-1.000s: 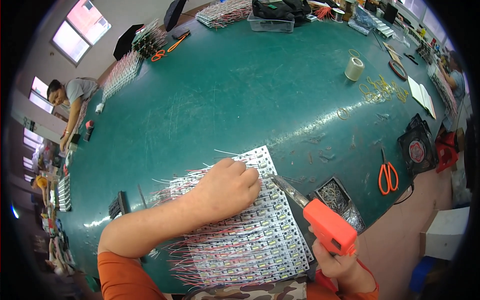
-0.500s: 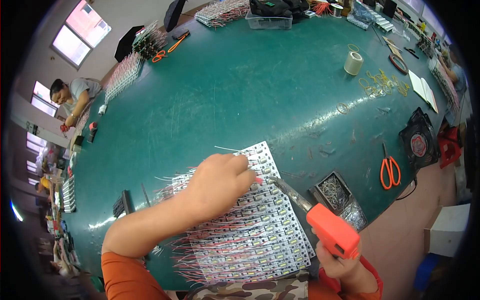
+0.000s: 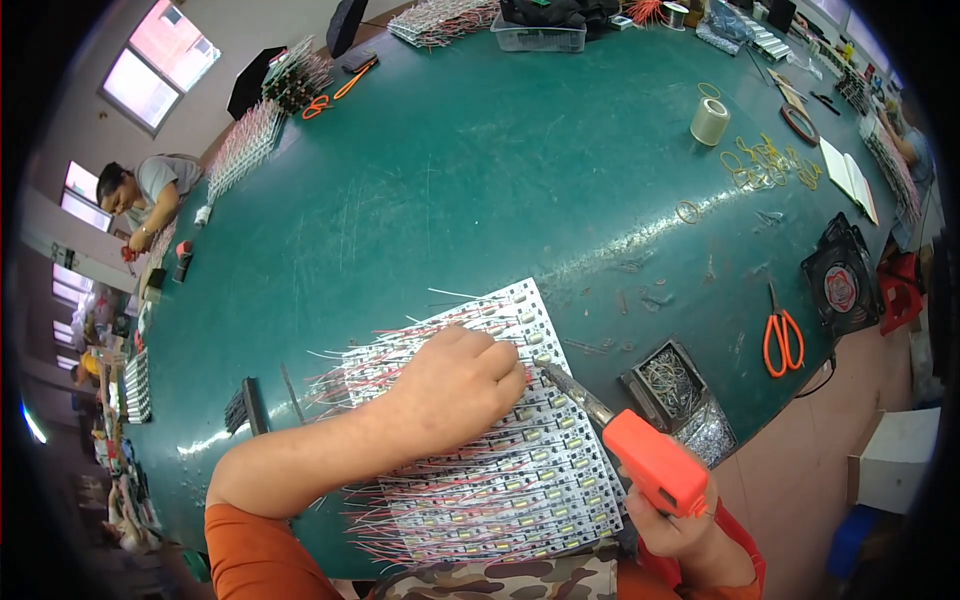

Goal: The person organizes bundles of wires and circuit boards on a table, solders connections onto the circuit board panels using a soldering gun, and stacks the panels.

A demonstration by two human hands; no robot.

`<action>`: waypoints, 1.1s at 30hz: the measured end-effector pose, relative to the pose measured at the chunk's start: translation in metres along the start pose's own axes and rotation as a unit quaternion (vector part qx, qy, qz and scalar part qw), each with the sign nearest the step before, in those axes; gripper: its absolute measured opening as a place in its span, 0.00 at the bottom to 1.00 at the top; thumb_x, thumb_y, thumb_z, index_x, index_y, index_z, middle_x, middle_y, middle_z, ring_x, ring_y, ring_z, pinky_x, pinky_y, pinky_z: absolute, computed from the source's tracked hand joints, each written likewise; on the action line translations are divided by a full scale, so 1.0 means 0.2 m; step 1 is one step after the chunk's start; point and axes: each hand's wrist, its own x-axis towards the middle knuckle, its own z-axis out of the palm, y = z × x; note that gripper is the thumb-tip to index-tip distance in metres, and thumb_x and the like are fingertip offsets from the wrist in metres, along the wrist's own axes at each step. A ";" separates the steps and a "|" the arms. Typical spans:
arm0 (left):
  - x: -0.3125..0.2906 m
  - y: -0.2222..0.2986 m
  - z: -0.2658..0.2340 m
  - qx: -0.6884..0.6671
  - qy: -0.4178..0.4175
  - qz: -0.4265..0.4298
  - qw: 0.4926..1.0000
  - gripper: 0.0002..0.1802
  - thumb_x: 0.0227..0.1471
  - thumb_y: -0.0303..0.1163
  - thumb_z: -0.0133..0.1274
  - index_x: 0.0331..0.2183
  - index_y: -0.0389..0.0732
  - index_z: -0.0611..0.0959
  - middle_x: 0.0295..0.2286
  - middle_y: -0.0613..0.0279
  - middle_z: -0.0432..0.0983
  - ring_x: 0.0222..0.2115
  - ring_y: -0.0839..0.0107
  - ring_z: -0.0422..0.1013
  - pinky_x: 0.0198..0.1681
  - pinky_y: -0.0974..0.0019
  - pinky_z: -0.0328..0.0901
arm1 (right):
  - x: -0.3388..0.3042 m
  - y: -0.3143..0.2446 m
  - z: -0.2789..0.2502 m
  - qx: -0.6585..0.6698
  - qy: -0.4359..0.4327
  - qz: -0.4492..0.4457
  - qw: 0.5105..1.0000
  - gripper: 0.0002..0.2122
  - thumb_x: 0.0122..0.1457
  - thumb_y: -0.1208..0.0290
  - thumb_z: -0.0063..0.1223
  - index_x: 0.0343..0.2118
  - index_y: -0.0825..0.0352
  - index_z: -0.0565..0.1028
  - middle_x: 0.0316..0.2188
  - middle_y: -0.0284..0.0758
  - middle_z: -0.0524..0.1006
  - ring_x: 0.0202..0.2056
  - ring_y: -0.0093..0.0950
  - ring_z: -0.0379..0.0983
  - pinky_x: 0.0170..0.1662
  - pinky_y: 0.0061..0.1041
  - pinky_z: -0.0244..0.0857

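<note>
A white panel of circuit boards [image 3: 545, 470] lies on the table in front of me, with rows of small yellowish parts and red and white wires [image 3: 375, 500] trailing off its left side. Over its upper half, my left hand [image 3: 465, 375] is closed with fingertips pinched on a thin wire close to the board; most of that wire is hidden by the fingers. My right hand [image 3: 675, 525] grips a red soldering gun [image 3: 655, 460] at the panel's right edge. The gun's metal tip reaches the board right beside my left fingertips.
A small open box [image 3: 668, 385] of metal bits stands right of the panel. Beyond it lie orange-handled scissors [image 3: 781, 340] and a black fan [image 3: 838, 282]. A tape roll [image 3: 709, 121] and rubber bands [image 3: 765, 163] sit farther back. A black brush [image 3: 243, 407] lies left; another person [image 3: 150, 195] works far left.
My left hand has shifted slightly right and down across the panel. The soldering gun has moved a little left, its tip staying near my left fingertips.
</note>
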 end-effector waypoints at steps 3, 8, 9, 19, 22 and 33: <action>0.00 0.00 0.00 0.001 -0.011 0.000 1.000 0.11 0.45 0.31 0.54 0.34 0.42 0.83 0.26 0.65 0.73 0.30 0.65 0.73 0.34 0.60 0.67 | -0.01 0.01 0.01 0.004 -0.002 0.006 1.000 0.28 0.53 0.76 0.64 0.54 0.81 0.66 0.40 0.48 0.79 0.35 0.35 0.80 0.40 0.29 0.74; 0.01 0.01 0.00 0.009 -0.025 0.006 1.000 0.11 0.44 0.31 0.54 0.34 0.42 0.83 0.26 0.65 0.73 0.30 0.65 0.73 0.34 0.60 0.67 | -0.01 0.00 0.01 0.012 -0.005 0.011 1.000 0.27 0.53 0.76 0.63 0.54 0.81 0.66 0.40 0.48 0.79 0.34 0.35 0.81 0.38 0.29 0.74; 0.01 0.01 0.00 0.010 -0.028 0.006 1.000 0.12 0.44 0.31 0.54 0.34 0.41 0.83 0.26 0.65 0.73 0.30 0.65 0.73 0.34 0.60 0.67 | -0.01 0.00 0.01 0.003 -0.006 0.008 1.000 0.27 0.53 0.76 0.63 0.54 0.81 0.66 0.40 0.48 0.79 0.34 0.35 0.81 0.38 0.29 0.74; 0.02 0.01 -0.01 0.009 -0.024 0.001 1.000 0.12 0.45 0.31 0.53 0.34 0.41 0.82 0.26 0.64 0.72 0.29 0.65 0.73 0.34 0.60 0.66 | 0.00 0.00 0.00 -0.023 -0.011 -0.002 1.000 0.28 0.52 0.76 0.64 0.54 0.81 0.65 0.40 0.50 0.79 0.35 0.38 0.81 0.39 0.30 0.75; 0.02 0.01 -0.01 0.009 -0.028 0.002 1.000 0.11 0.44 0.31 0.53 0.34 0.41 0.82 0.26 0.64 0.72 0.29 0.65 0.73 0.34 0.61 0.66 | -0.01 0.00 0.00 -0.026 -0.009 -0.003 1.000 0.28 0.52 0.75 0.64 0.54 0.81 0.65 0.40 0.50 0.79 0.35 0.39 0.81 0.39 0.30 0.75; 0.02 0.01 0.00 0.015 -0.039 0.003 0.999 0.11 0.44 0.31 0.53 0.33 0.40 0.82 0.26 0.64 0.73 0.29 0.65 0.73 0.34 0.61 0.67 | -0.02 -0.01 -0.03 -0.002 -0.015 0.022 1.000 0.28 0.53 0.75 0.64 0.54 0.80 0.65 0.39 0.47 0.80 0.34 0.36 0.81 0.39 0.30 0.75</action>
